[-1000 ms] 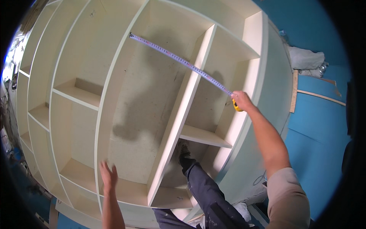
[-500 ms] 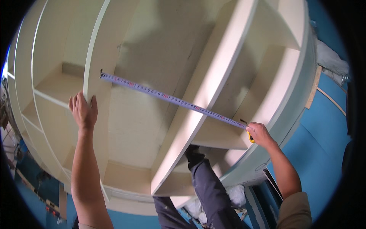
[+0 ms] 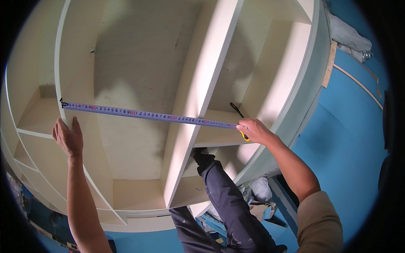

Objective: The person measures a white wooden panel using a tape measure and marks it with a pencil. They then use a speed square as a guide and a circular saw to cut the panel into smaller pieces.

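Since half a second ago, the hooked end of the tape blade (image 3: 149, 114) has moved over to the front edge of the outer upright (image 3: 79, 76), just above the left hand (image 3: 68, 139), where before it lay apart from that edge.

Nearest are the dark trousers (image 3: 236, 211) and a beige sleeve (image 3: 319, 219); one shoe (image 3: 198, 152) stands in the compartment beyond the middle upright (image 3: 212, 80).

Left thumb and fingers straddle the outer upright's edge, closed about it on either side. On the other side, the right hand (image 3: 255, 131) is curled round the yellow tape case (image 3: 245, 136) (its black strap (image 3: 237, 110) sticks up past the knuckles). Between the hands the blade runs out nearly straight, sloping slightly down to the right and passing across the middle upright's front edge.

Behind it the cream shelving (image 3: 137, 135) shows its back panel, darkened by shadow.

Farther off, to the right, lie a blue surface (image 3: 346, 147), a wooden strip (image 3: 330, 65) and a pale plastic bag (image 3: 350, 33).
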{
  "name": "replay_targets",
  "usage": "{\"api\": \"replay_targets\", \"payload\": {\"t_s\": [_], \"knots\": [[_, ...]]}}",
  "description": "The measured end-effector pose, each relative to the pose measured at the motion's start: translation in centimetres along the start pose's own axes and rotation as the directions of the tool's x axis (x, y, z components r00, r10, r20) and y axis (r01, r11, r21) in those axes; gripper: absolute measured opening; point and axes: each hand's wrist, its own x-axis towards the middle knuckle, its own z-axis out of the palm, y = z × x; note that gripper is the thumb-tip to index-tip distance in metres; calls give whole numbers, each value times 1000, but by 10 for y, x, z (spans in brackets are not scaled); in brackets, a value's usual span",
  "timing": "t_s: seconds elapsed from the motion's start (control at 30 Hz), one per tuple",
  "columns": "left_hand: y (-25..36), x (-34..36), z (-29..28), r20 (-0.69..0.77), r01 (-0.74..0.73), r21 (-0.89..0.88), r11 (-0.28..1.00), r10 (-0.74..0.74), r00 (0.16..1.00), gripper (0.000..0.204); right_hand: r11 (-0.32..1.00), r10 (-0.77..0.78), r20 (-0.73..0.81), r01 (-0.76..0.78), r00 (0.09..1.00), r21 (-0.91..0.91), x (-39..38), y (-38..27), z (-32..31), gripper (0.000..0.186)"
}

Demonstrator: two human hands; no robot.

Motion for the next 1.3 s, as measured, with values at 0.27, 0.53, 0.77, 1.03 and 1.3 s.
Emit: {"api": "replay_targets", "payload": {"t_s": [0.27,0.53,0.77,1.03,1.3], "knots": [[-14,-5,10,34,-1,64,998,-1,999,37,999,50,106,-52,993,12,3,-6,-10,32],[-3,-4,-3,-6,-20,-1,1000,20,1000,40,1000,-4,28,5,1000,-19,-23,-5,-13,33],[19,-34,-47,33,82,50,995,-83,996,55,981,58,30,-51,998,-186,-165,-36,-21,29],[185,-432,-195,745,648,-578,495,-2,667,50,928,11,-45,-27,999,-373,-260,-102,30,29],[76,-827,-302,905,969,-213,-128,-399,146,41,785,-275,194,337,942,-520,-322,-332,191,32]]}}
